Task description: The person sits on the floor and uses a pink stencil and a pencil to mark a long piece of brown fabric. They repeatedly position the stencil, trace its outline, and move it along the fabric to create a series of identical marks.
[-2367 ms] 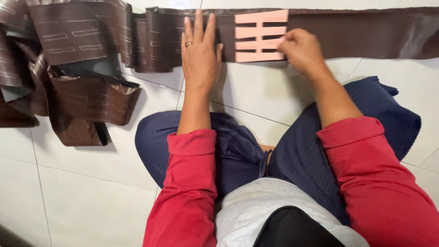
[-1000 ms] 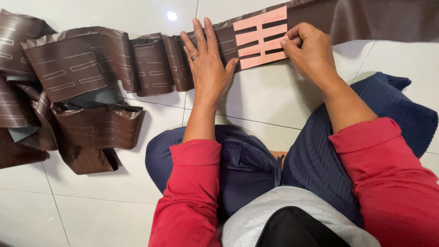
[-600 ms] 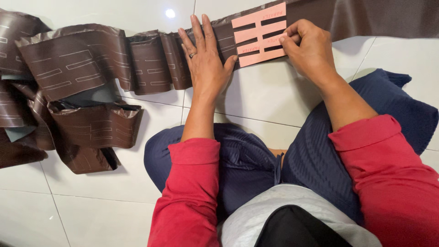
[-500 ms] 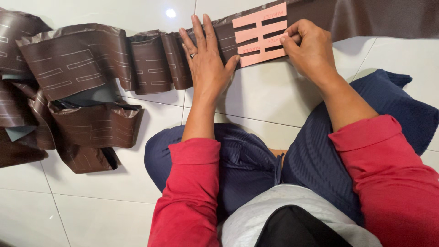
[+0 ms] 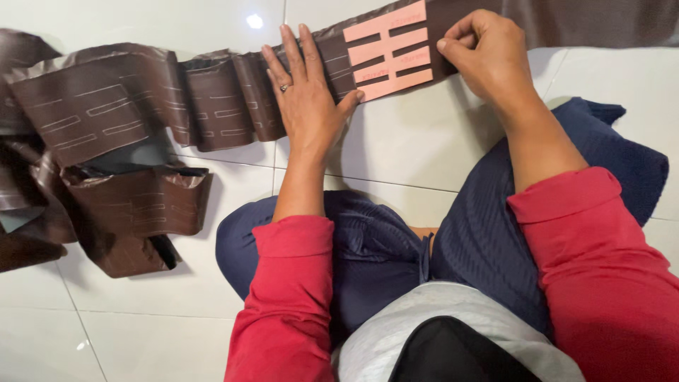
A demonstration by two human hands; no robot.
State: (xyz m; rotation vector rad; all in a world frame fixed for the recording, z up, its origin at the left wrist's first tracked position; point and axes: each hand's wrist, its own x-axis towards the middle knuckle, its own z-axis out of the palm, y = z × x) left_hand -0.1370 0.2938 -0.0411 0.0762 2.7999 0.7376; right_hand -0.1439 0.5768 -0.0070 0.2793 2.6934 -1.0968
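Both arms wear red long sleeves whose cuffs end short of the wrists, leaving the left hand [image 5: 305, 106] and right hand [image 5: 488, 53] bare. A ring with a small stone sits on a finger of the left hand, the only ornament on either. Below the sleeves, nearer the camera than the ring, come dark navy ribbed trousers over the crossed legs, a light grey top, and a black patch at its lower edge.

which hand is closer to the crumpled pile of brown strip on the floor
Left. The left hand presses flat on the brown strip, just right of the crumpled pile. The right hand sits farther right, beyond the pink stencil.
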